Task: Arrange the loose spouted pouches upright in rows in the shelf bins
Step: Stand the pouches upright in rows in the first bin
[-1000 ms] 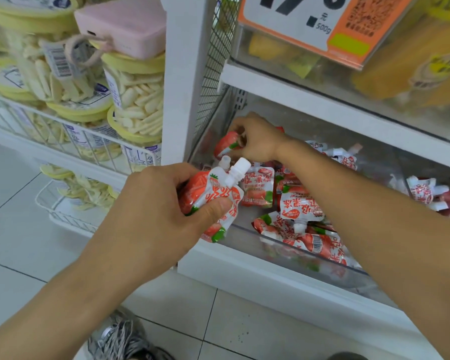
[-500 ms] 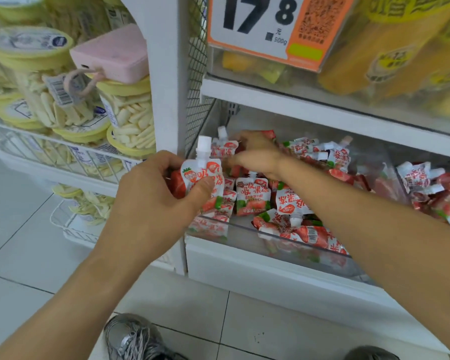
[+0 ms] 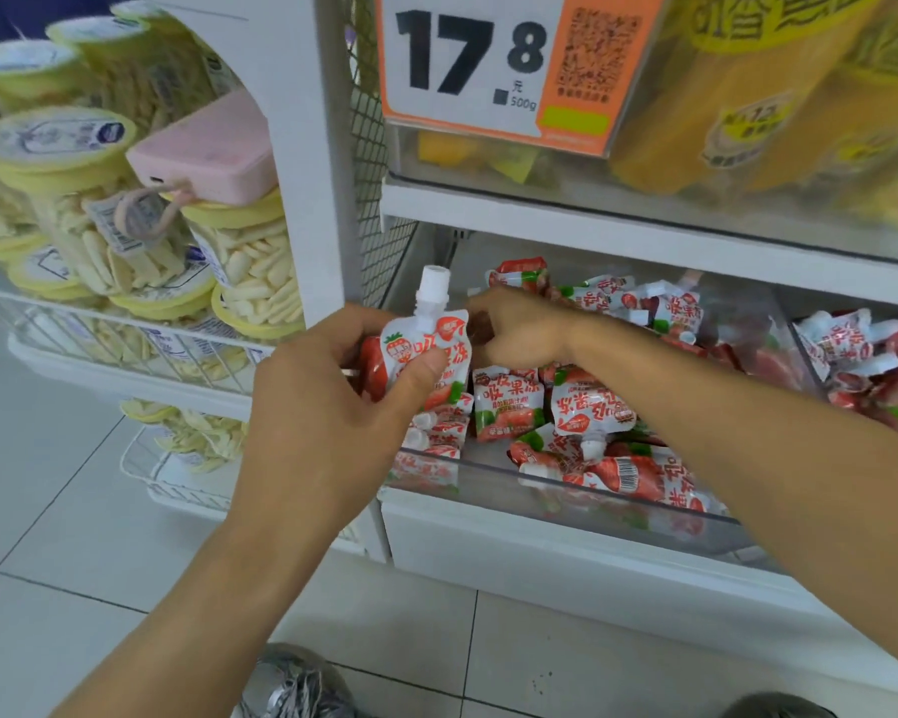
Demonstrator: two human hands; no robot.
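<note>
The pouch [image 3: 426,349] stands upright, white cap on top, in the left hand [image 3: 333,406], whose thumb presses across its printed front while the fingers curl round the back; a second, redder pouch [image 3: 372,367] is tucked behind it in the same grasp. It is held just above the front left corner of the clear bin [image 3: 566,497], close to the bin's left wall. Right beside the pouch, a little deeper in the bin, the right hand [image 3: 514,329] has its fingers bent round something dark red among the pouches, but I cannot tell exactly what it holds. Below both hands, loose pouches [image 3: 587,412] lie in the bin: two stand near upright facing out in the middle, a few stand at the front left corner under the held one, and others lie flat along the front wall with a barcode showing. More sit jumbled toward the back of the bin. To the right of the bin, past a clear divider, a second bin [image 3: 799,349] holds another heap of the same pouches. Above the bin, a price tag [image 3: 467,64] reading 17.8 hangs on the upper shelf. Left of the bin, beyond a white post [image 3: 307,147], wire racks carry tubs [image 3: 250,266] with yellow lids, and a pink box [image 3: 208,147] rests on one of them.
</note>
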